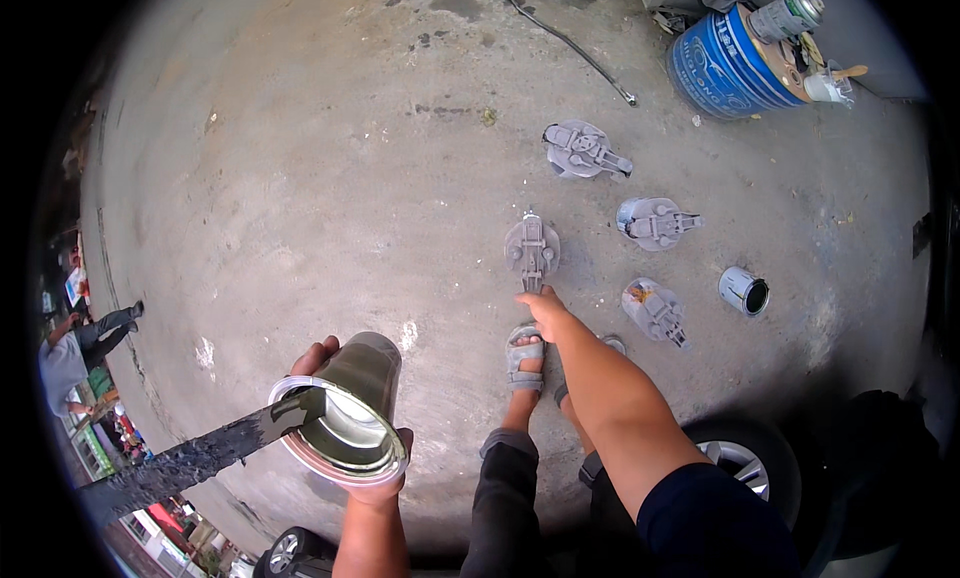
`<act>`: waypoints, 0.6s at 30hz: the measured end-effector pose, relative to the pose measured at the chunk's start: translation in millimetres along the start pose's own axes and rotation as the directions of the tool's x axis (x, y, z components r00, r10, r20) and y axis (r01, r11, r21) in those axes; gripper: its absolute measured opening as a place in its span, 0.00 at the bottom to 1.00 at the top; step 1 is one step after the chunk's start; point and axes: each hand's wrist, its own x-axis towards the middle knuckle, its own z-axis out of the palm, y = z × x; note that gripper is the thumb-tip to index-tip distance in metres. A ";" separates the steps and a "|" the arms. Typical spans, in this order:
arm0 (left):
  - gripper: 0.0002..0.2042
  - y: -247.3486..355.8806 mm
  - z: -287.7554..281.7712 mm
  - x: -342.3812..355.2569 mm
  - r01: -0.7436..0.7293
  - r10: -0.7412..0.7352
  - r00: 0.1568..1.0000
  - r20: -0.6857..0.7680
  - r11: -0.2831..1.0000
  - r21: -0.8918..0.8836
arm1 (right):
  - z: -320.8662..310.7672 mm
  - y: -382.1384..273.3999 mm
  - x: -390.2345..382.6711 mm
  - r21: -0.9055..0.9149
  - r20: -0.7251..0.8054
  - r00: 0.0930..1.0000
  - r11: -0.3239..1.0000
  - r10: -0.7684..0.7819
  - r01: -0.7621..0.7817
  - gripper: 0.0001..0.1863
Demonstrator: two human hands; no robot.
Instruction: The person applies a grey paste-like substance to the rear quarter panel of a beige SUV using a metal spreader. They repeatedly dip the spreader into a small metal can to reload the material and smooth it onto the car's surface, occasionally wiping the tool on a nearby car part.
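Observation:
My left hand (pixel 376 491) is wrapped round a clear plastic cup (pixel 378 370), tilted toward the left. Dark olive liquid coats the inside of the cup. A flat stick (pixel 190 465) crusted with black paint lies across its mouth, its tip inside. In front of my feet, my right hand (pixel 544 309) is closed at the near end of a grey bracket-like part (pixel 532 246); my fingertips are partly hidden. That part rests on a round base. Similar grey parts stand nearby: one farther back (pixel 586 150), one on a can (pixel 660 223), one to the right (pixel 656 311).
An open tin (pixel 737 290), dark inside, lies tipped at the right. A blue drum (pixel 715 70) at the back right bears a spray can (pixel 787 19) and a white cup (pixel 829 84). A dark rod (pixel 575 46) lies on the concrete. A car wheel (pixel 765 468) is close at right.

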 end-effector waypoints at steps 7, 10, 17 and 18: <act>0.48 32.0 -22.4 4.9 0.089 -0.090 0.996 0.004 0.986 -0.139 | -19.3 -45.2 -49.2 -0.289 0.003 0.979 0.937 -0.204 0.196 0.36; 0.42 76.9 -42.6 8.4 0.100 -0.101 0.995 0.011 0.962 -0.252 | -52.8 -48.4 -133.0 -0.195 0.158 0.962 0.949 -0.221 0.250 0.27; 0.42 180.7 -111.2 -27.9 0.088 -0.098 0.992 -0.078 0.989 -0.121 | -157.1 36.5 -324.4 -0.663 0.022 0.779 0.574 -0.627 0.480 0.25; 0.42 193.5 -122.8 -26.6 0.083 -0.096 0.991 -0.090 0.987 -0.135 | -165.0 35.7 -344.6 -0.707 -0.034 0.815 0.591 -0.578 0.389 0.26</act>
